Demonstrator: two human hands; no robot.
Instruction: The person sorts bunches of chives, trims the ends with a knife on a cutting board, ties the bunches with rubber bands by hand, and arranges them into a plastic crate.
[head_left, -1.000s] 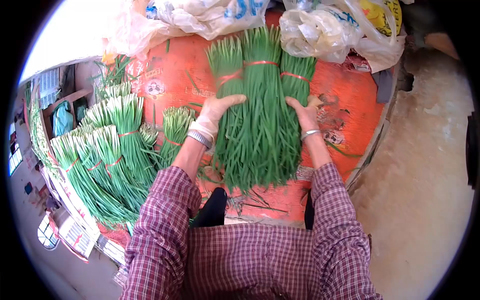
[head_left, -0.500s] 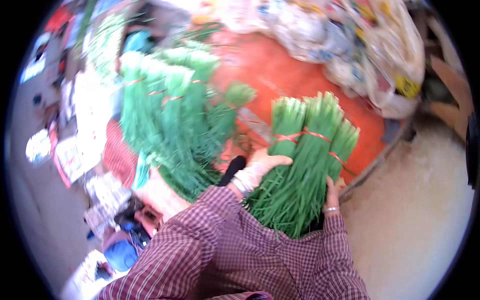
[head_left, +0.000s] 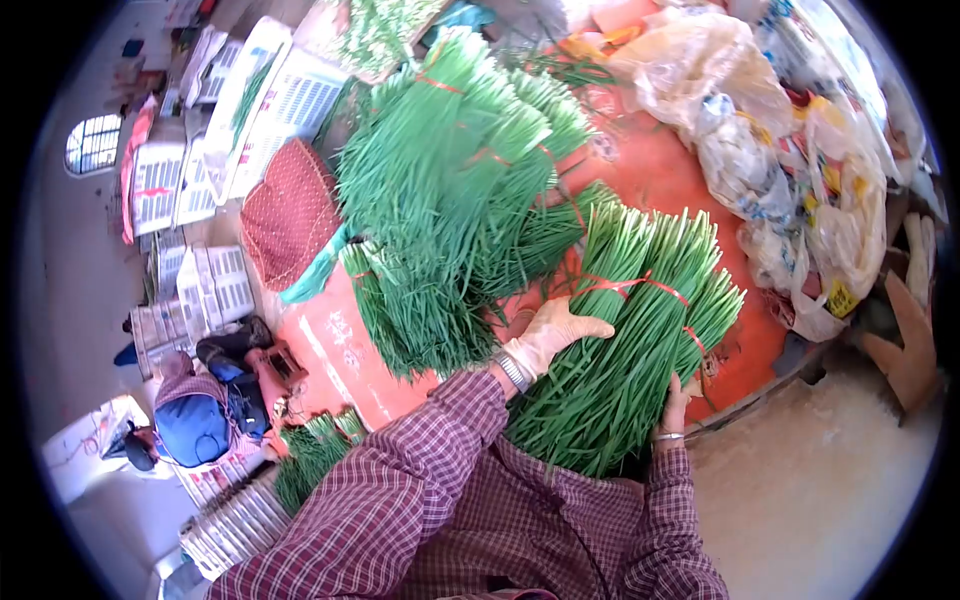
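Several bundles of long green chives (head_left: 625, 360), tied with red bands, lean side by side against my front, cut pale ends pointing away. My left hand (head_left: 552, 335), in a pale glove with a metal-banded watch at the wrist, grips the left side of these bundles, thumb laid over the stalks. On the other side my right hand (head_left: 677, 405), with a silver bracelet, cups the rightmost bundle; its fingers are partly hidden by the leaves. A larger pile of tied chives (head_left: 455, 170) lies to the left, apart from my hands.
An orange-red surface (head_left: 665, 165) lies under the chives. Crumpled plastic bags (head_left: 745, 150) heap up at the far right. A dark red patterned cloth (head_left: 290, 215) and white printed crates (head_left: 160, 185) are at the left. Another small chive pile (head_left: 315, 455) sits lower left, near a blue bag-like item (head_left: 195, 430).
The view has turned left and become sharper, so the scene appears shifted right and down. Both hands keep their hold on the same chive bundles.
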